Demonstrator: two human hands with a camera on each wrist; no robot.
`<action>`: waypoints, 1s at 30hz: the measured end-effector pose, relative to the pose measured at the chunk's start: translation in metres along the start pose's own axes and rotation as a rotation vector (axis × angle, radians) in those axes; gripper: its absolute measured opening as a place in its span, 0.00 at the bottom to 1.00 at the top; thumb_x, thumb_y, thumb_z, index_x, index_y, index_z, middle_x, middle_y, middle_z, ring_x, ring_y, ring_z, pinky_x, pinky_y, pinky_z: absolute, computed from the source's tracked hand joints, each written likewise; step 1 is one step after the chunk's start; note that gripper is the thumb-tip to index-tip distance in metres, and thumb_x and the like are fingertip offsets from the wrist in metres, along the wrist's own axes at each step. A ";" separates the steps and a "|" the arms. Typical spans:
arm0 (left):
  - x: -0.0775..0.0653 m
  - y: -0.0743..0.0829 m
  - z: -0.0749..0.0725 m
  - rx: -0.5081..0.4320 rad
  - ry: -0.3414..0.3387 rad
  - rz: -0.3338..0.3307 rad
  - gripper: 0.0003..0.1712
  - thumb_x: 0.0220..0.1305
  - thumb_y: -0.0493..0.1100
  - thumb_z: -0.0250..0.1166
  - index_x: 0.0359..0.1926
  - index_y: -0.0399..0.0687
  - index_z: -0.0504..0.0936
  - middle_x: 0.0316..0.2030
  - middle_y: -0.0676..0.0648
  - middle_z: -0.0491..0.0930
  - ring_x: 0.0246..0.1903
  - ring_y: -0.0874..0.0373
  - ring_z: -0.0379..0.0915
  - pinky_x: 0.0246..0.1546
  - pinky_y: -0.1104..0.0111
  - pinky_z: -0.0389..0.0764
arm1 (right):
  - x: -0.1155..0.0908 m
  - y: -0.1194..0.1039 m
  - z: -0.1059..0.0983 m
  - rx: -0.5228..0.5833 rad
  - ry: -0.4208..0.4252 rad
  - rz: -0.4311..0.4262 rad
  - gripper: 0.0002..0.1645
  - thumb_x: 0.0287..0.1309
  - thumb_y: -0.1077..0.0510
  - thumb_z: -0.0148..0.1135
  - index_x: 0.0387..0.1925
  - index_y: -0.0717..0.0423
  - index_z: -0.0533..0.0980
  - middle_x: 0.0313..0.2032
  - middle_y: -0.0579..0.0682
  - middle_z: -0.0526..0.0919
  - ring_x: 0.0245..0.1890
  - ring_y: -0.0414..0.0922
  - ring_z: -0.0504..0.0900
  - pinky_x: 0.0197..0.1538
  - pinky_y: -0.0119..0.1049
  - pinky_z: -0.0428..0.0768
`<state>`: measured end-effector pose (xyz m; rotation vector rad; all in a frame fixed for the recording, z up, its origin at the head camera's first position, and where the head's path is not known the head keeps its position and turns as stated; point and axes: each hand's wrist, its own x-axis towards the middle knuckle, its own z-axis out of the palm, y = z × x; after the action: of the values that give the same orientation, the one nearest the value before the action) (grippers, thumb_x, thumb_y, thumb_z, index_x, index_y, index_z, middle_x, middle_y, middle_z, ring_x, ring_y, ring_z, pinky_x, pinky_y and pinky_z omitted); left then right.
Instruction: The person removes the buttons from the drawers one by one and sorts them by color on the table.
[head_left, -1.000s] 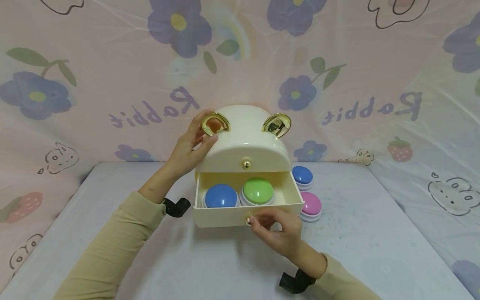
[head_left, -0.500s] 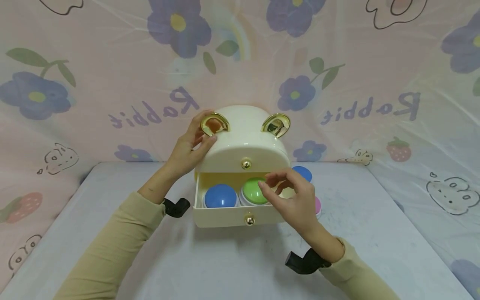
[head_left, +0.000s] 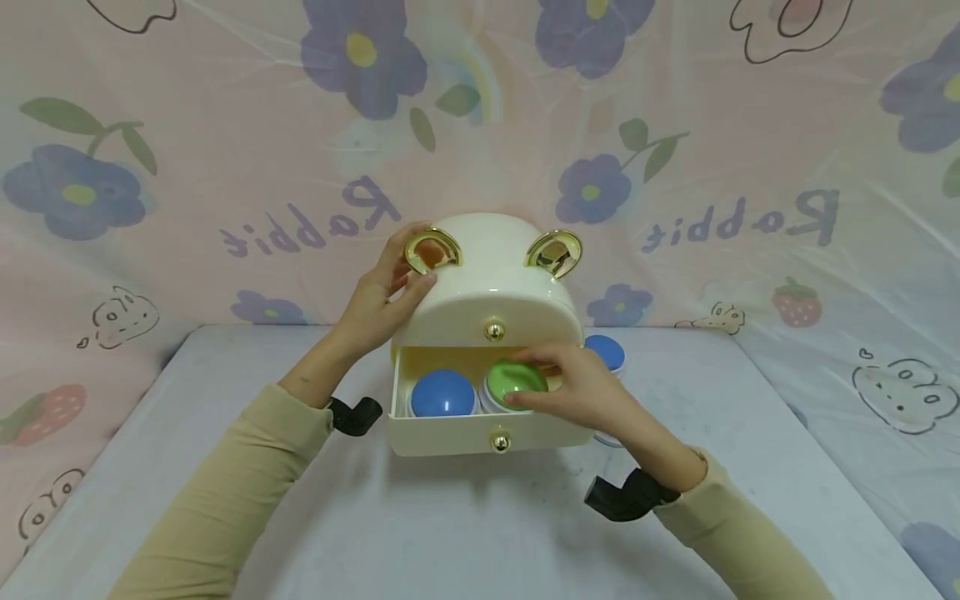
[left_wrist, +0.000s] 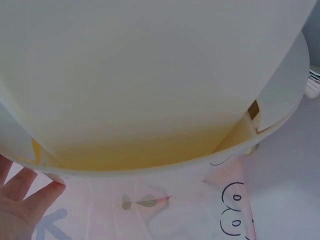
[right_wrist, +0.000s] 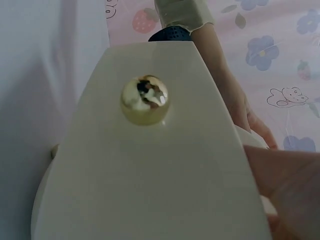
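A cream drawer box [head_left: 487,279] with two gold-rimmed ears stands on the table, its lower drawer [head_left: 442,436] pulled out. In the drawer sit a blue-lidded jar [head_left: 442,393] and a green-lidded jar [head_left: 513,379]. My left hand [head_left: 378,296] holds the box by its left ear, thumb in front and fingers behind. Reaching over the drawer's right side, my right hand [head_left: 581,383] grips the green-lidded jar between thumb and fingers. In the right wrist view the drawer's gold knob [right_wrist: 145,100] is close up, and the drawer front hides the fingertips. The left wrist view shows the left hand [left_wrist: 25,200] at the box's edge.
Another blue-lidded jar [head_left: 606,352] stands right of the box. A further jar's white base [head_left: 609,439] peeks out under the right hand. Behind the white table [head_left: 750,467] hangs a patterned cloth [head_left: 480,125]. Black wrist mounts [head_left: 630,496] stick out below the sleeves.
My right hand has let go of the drawer knob, risen over the drawer and taken hold of the green-lidded jar. The left hand has stayed at the ear.
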<state>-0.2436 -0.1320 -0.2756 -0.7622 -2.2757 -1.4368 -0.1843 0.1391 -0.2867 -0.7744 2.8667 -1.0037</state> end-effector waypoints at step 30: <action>0.000 -0.001 -0.001 -0.002 -0.008 -0.016 0.34 0.69 0.42 0.58 0.70 0.65 0.54 0.62 0.43 0.70 0.64 0.46 0.66 0.65 0.45 0.65 | 0.018 0.007 -0.012 -0.102 -0.244 -0.186 0.30 0.38 0.62 0.78 0.50 0.60 0.81 0.44 0.52 0.84 0.42 0.47 0.76 0.46 0.43 0.78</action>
<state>-0.2443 -0.1329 -0.2759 -0.7539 -2.2918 -1.4455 -0.2053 0.1424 -0.2789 -1.1038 2.6906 -0.7203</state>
